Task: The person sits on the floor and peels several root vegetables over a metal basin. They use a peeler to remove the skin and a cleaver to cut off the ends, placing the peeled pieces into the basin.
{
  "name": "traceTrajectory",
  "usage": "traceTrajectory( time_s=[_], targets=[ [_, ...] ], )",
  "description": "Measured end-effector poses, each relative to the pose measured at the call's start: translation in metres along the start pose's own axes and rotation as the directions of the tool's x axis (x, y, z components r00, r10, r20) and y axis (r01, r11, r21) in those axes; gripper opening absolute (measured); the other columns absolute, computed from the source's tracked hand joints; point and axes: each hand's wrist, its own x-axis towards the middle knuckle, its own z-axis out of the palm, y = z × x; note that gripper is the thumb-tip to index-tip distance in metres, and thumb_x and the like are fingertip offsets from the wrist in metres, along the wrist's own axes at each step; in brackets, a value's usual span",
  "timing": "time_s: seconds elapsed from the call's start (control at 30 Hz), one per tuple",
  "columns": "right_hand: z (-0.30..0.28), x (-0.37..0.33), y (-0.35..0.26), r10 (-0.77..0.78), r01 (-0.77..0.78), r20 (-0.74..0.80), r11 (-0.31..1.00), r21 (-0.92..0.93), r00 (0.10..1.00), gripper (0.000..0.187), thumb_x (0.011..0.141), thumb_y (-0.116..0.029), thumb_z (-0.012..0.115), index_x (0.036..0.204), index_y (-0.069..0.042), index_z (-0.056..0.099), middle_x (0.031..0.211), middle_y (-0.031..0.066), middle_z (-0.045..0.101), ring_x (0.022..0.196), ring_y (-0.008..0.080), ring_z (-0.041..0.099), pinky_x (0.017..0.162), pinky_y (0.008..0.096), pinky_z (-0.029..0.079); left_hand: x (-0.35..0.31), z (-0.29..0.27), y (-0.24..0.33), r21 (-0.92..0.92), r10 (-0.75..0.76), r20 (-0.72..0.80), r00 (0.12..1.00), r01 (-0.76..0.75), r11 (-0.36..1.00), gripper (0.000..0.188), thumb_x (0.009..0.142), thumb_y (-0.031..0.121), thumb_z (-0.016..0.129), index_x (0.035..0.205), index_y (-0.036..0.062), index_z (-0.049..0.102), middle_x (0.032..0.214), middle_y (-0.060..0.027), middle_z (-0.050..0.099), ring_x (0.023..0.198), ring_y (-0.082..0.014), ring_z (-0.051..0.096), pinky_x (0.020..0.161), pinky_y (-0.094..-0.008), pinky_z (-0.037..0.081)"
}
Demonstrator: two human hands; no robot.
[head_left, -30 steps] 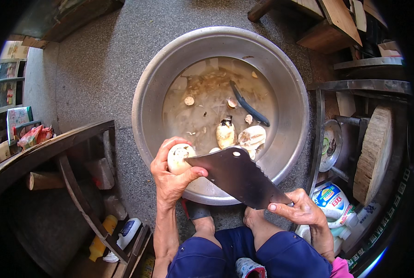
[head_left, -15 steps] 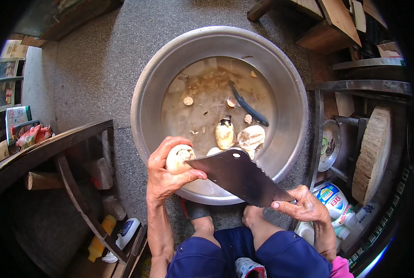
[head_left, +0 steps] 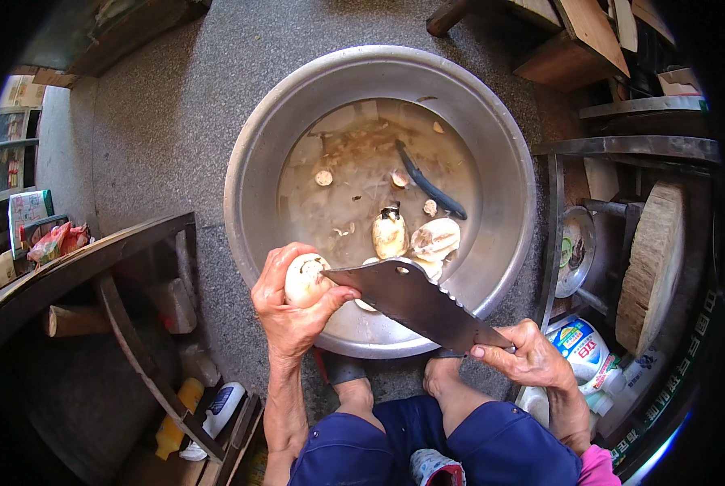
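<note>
My left hand (head_left: 288, 320) is closed around a pale, rounded piece of lotus root (head_left: 307, 280), over the near left rim of a wide metal basin (head_left: 253, 162). Its upper end shows dark marks. In my right hand (head_left: 532, 356) is the handle of a dark cleaver (head_left: 415, 301) with a notched edge and a hole near its tip. The blade slants up to the left, its tip corner against the lotus root beside my left thumb. Murky water in the basin holds another lotus root segment (head_left: 390, 235), a pale chunk (head_left: 436, 238) and a dark curved strip (head_left: 431, 190).
Small cut slices (head_left: 323, 177) lie in the water. A wooden rack (head_left: 135, 251) stands at left, with bottles (head_left: 220, 409) below. At right are a metal-edged shelf (head_left: 630, 146), a thick round chopping block (head_left: 652, 271) and a white detergent bottle (head_left: 581, 348).
The whole view has shifted slightly. The cleaver has tilted a little and its blade looks narrower, while its tip stays at the lotus root. Both grips are unchanged.
</note>
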Motion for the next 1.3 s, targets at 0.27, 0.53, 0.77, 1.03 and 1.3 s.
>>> traceTrajectory(
  time_s=[0.27,0.53,0.77,1.03,1.3],
  targets=[
    [-0.009,0.001,0.005,-0.004,0.008,0.099,0.999,-0.041,0.995,0.023,0.093,-0.017,0.065,0.111,-0.004,0.070,0.069,0.0167,0.064,0.057,0.0120,0.057,0.057,0.0309,0.048,0.006,-0.007,-0.005,-0.253,-0.063,0.225,0.972,0.121,0.960,0.063,0.048,0.016,0.096,0.101,0.0029,0.066,0.094,-0.0061,0.063,0.086,-0.0150,0.062,0.076,-0.0281,0.052],
    [0.002,-0.001,0.003,-0.046,0.046,-0.020,0.999,-0.014,0.999,0.021,0.092,-0.016,0.065,0.107,-0.002,0.071,0.066,0.0149,0.062,0.057,0.0114,0.056,0.056,0.0314,0.048,-0.006,0.000,0.007,0.054,-0.030,0.008,1.000,0.029,0.998,0.057,0.053,0.020,0.095,0.100,0.0034,0.065,0.093,-0.0078,0.063,0.084,-0.0182,0.063,0.075,-0.0306,0.052],
    [-0.004,-0.001,0.013,-0.084,0.085,0.026,0.996,-0.013,0.996,0.022,0.091,-0.015,0.067,0.108,-0.003,0.070,0.064,0.0165,0.062,0.053,0.0144,0.058,0.053,0.0313,0.047,0.004,-0.004,-0.003,-0.170,-0.058,0.190,0.980,0.091,0.981,0.055,0.055,0.015,0.094,0.100,0.0029,0.065,0.093,-0.0068,0.064,0.083,-0.0159,0.063,0.074,-0.0286,0.052],
    [0.020,0.008,0.007,-0.233,0.136,-0.355,0.951,-0.279,0.905,0.030,0.085,-0.003,0.063,0.114,0.000,0.067,0.078,0.0217,0.067,0.065,0.0328,0.067,0.058,0.0352,0.050,-0.007,0.013,0.005,-0.333,-0.367,0.138,0.920,0.392,0.857,0.059,0.058,0.017,0.095,0.105,0.0029,0.061,0.094,-0.0046,0.064,0.085,-0.0140,0.062,0.077,-0.0289,0.053],
    [0.022,0.026,0.005,-0.705,0.223,-0.314,0.557,-0.800,0.636,0.068,0.059,-0.008,0.063,0.126,-0.004,0.064,0.055,0.0005,0.037,0.045,0.0167,0.047,0.046,0.0325,0.040,-0.019,0.023,-0.012,-0.593,-0.336,0.521,0.785,0.616,0.519,0.071,0.069,0.030,0.086,0.123,-0.0045,0.054,0.114,-0.0165,0.064,0.105,-0.0264,0.065,0.094,-0.0384,0.053]
  ],
)
